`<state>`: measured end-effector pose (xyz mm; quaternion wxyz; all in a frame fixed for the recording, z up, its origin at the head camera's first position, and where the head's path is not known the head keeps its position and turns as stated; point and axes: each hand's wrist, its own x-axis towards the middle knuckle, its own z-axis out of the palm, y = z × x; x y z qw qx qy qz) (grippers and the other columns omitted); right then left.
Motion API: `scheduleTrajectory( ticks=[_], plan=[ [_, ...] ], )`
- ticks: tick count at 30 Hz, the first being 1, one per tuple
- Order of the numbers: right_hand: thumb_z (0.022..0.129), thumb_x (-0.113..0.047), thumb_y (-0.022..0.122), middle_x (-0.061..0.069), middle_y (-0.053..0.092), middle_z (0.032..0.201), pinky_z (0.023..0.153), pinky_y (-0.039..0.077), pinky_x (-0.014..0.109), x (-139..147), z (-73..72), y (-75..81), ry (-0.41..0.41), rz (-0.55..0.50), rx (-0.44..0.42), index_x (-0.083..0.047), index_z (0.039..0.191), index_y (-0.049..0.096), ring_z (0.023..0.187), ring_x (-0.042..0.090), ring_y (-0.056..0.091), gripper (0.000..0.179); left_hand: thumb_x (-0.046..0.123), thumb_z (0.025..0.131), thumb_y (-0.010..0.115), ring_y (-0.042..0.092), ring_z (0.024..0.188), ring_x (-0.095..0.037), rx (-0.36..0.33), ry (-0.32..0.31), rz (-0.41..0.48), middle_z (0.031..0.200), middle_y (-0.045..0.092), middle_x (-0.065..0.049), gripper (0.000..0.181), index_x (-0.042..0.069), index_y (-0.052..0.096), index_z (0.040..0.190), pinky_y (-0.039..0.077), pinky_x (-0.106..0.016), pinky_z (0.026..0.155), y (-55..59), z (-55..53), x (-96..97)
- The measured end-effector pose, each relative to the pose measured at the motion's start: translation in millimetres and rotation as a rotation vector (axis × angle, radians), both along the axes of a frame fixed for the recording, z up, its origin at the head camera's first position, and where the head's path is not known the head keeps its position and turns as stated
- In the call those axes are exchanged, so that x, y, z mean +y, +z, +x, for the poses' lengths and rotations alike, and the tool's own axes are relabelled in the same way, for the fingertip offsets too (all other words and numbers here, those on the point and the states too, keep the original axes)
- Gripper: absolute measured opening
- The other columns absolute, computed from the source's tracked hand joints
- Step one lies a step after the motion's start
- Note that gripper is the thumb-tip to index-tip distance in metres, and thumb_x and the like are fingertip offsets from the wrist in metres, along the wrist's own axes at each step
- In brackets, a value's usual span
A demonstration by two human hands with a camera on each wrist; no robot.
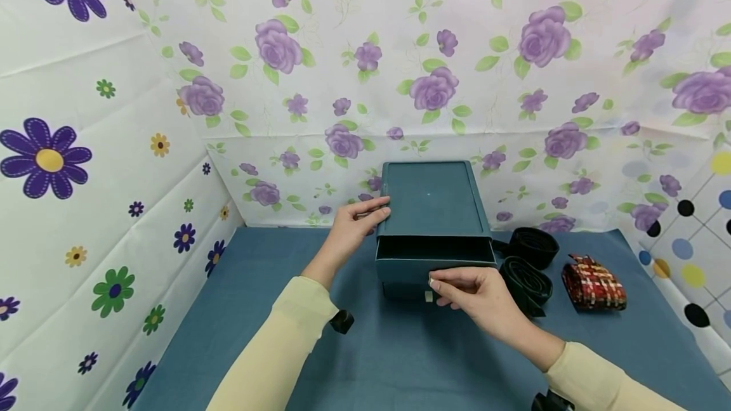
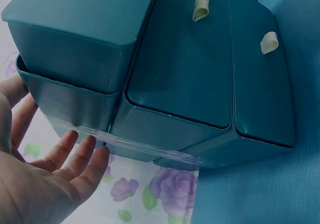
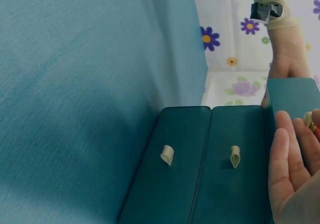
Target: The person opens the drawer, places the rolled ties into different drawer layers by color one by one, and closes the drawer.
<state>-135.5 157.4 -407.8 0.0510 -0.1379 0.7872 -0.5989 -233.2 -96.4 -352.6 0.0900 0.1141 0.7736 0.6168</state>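
Observation:
A teal drawer box (image 1: 431,198) stands on the table, its top drawer (image 1: 435,264) pulled partly out. My right hand (image 1: 485,300) pinches the cream pull loop (image 3: 308,118) of that drawer between thumb and fingers. My left hand (image 1: 356,227) rests against the box's left side near the top edge, fingers extended; the left wrist view shows them around the side wall. Two lower drawers stay closed, each with a cream loop: the middle one (image 2: 201,8) and the bottom one (image 2: 269,43). The inside of the top drawer looks dark.
To the right of the box lie two rolled dark strips, one black (image 1: 533,246) and one dark green (image 1: 524,281). A rolled red plaid cloth (image 1: 594,283) sits farther right. A flowered sheet (image 1: 342,81) hangs behind the blue-covered table (image 1: 388,360).

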Motion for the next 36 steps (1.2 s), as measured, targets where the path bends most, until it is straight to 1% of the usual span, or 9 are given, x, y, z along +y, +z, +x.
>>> scheduleTrajectory(
  ticks=[2,6,10,13,16,24,27,31,36],
  plan=[
    [0.085,-0.036,0.067,0.001,0.073,0.098,0.069,0.056,0.040,0,0.7,0.0,0.002,-0.004,-0.002,-0.022,0.109,0.071,0.080,0.021,0.070,0.028,0.036,0.091,0.061,0.053,0.120,-0.016,0.001,0.004,0.003,0.132,0.054,0.003,0.042,0.025,0.057,0.131,0.047,-0.040,0.096,-1.6,-0.9,-0.2],
    [0.085,-0.036,0.067,0.002,0.073,0.098,0.068,0.057,0.037,0,2.0,-0.2,0.009,-0.009,0.002,-0.022,0.110,0.071,0.080,0.021,0.070,0.029,0.040,0.089,0.063,0.053,0.119,-0.015,0.004,0.018,0.014,0.130,0.054,0.006,0.041,0.030,0.059,0.128,0.047,-0.041,0.096,-11.9,-7.7,-0.7],
    [0.085,-0.035,0.067,0.002,0.073,0.098,0.067,0.057,0.035,1,3.0,-0.1,0.013,-0.011,0.005,-0.021,0.110,0.071,0.079,0.021,0.070,0.029,0.046,0.085,0.064,0.053,0.117,-0.013,0.022,0.033,0.025,0.127,0.056,0.009,0.039,0.036,0.061,0.123,0.045,-0.046,0.097,-22.4,-14.6,-0.3],
    [0.086,-0.033,0.067,0.001,0.073,0.098,0.067,0.057,0.035,1,4.1,1.2,0.011,-0.006,0.001,-0.021,0.110,0.071,0.079,0.021,0.070,0.028,0.048,0.085,0.065,0.054,0.116,-0.014,0.030,0.037,0.033,0.125,0.056,0.009,0.039,0.037,0.062,0.122,0.044,-0.050,0.099,-24.6,-15.9,0.0],
    [0.087,-0.030,0.067,0.002,0.073,0.097,0.067,0.057,0.035,0,7.3,6.0,0.009,-0.005,-0.007,-0.019,0.111,0.071,0.078,0.021,0.070,0.027,0.046,0.085,0.065,0.053,0.117,-0.015,0.022,0.031,0.036,0.126,0.056,0.007,0.040,0.036,0.061,0.123,0.043,-0.051,0.099,-22.0,-14.5,-0.3],
    [0.088,-0.023,0.066,0.005,0.073,0.097,0.066,0.057,0.035,-3,20.5,24.9,0.009,0.001,-0.022,-0.012,0.111,0.071,0.078,0.026,0.070,0.026,0.037,0.090,0.061,0.053,0.117,-0.017,0.002,-0.004,0.000,0.129,0.055,0.002,0.043,0.024,0.057,0.132,0.045,-0.046,0.097,-2.2,-1.6,0.7],
    [0.087,-0.024,0.066,0.005,0.073,0.097,0.066,0.057,0.034,-2,21.0,21.7,0.012,0.000,-0.022,-0.012,0.111,0.071,0.078,0.026,0.070,0.026,0.036,0.091,0.061,0.053,0.116,-0.016,0.008,-0.002,-0.018,0.129,0.055,0.002,0.043,0.024,0.056,0.132,0.048,-0.041,0.094,0.0,0.4,1.3],
    [0.087,-0.028,0.067,0.002,0.073,0.097,0.066,0.057,0.034,1,18.3,10.4,0.014,-0.003,-0.029,-0.015,0.111,0.071,0.078,0.024,0.070,0.027,0.036,0.091,0.061,0.053,0.117,-0.016,-0.003,0.001,-0.019,0.130,0.054,0.003,0.042,0.025,0.057,0.132,0.048,-0.037,0.092,1.4,1.0,1.2],
    [0.085,-0.035,0.067,0.001,0.073,0.097,0.066,0.057,0.035,4,16.6,1.9,0.014,0.004,-0.033,-0.019,0.110,0.071,0.077,0.021,0.070,0.030,0.036,0.091,0.061,0.051,0.119,-0.016,-0.016,-0.001,-0.006,0.131,0.053,0.003,0.042,0.026,0.057,0.131,0.046,-0.039,0.096,1.9,0.4,0.9]
  ],
)
